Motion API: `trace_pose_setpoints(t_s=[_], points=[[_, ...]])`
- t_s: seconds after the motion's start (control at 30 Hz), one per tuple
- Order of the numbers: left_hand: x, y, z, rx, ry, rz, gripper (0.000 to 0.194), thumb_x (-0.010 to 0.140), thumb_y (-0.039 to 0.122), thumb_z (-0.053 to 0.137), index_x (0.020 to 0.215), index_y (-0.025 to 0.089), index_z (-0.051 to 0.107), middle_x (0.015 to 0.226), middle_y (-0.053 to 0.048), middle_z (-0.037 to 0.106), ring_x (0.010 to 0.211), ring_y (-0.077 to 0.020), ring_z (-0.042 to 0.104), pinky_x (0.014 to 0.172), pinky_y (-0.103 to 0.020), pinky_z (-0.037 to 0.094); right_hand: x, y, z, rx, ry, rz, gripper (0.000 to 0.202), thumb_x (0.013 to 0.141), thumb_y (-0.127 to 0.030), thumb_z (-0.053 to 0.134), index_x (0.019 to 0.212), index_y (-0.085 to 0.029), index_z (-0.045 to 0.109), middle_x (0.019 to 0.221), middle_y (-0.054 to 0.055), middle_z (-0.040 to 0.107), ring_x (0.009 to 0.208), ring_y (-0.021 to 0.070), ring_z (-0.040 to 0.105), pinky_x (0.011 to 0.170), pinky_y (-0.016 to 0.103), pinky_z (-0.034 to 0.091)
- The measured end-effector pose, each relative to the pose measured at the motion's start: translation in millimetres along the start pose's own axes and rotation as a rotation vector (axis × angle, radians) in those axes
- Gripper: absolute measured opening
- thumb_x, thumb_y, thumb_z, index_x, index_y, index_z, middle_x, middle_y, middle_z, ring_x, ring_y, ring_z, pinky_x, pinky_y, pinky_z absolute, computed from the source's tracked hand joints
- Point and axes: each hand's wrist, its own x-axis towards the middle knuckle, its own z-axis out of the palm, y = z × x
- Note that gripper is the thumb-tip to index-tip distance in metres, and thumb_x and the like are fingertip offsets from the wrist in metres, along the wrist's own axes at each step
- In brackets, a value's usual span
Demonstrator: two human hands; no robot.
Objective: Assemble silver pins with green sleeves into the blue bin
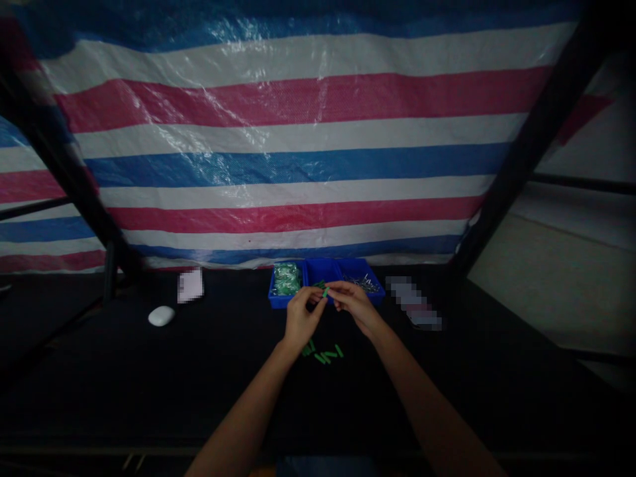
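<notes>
Between the fingertips of both hands is a small green plastic piece (pixel 325 292), short and narrow; its exact kind is too small to make out. My left hand (pixel 301 317) pinches it from the left, thumb against fingers. From the right, my right hand (pixel 356 306) meets it with thumb and forefinger, also closed. Both hands are raised at the front edge of a blue tray (pixel 278 303) with three compartments, hiding part of it. On the black table below the hands lie several loose green strips (pixel 328 356) of a similar colour.
A clear bag of green pieces (pixel 287 278) fills the tray's left compartment; thin metal pieces (pixel 365 283) lie in the right one. A white mouse-like object (pixel 161 316) and a blurred pale item (pixel 191 285) stand left, another blurred item (pixel 415 303) right. A striped tarp (pixel 298 159) hangs behind.
</notes>
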Motion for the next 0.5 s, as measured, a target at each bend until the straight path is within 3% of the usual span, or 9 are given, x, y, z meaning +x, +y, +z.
trace_pose_setpoints(t_s=[0.5], points=[[1.4,-8.1,0.8,-0.104,0.023,-0.156,0.023,0.077,0.031,0.052,0.09,0.015,0.062,0.081,-0.006,0.064,0.071,-0.0144,0.059,0.065,-0.027,0.047,-2.6,0.6,-1.9,-0.151,-0.042,-0.066,0.031,0.055,-0.041,0.071,0.07,-0.017,0.06,0.056,-0.002,0.056,0.045,0.0078,0.047,0.042,0.02,0.038]])
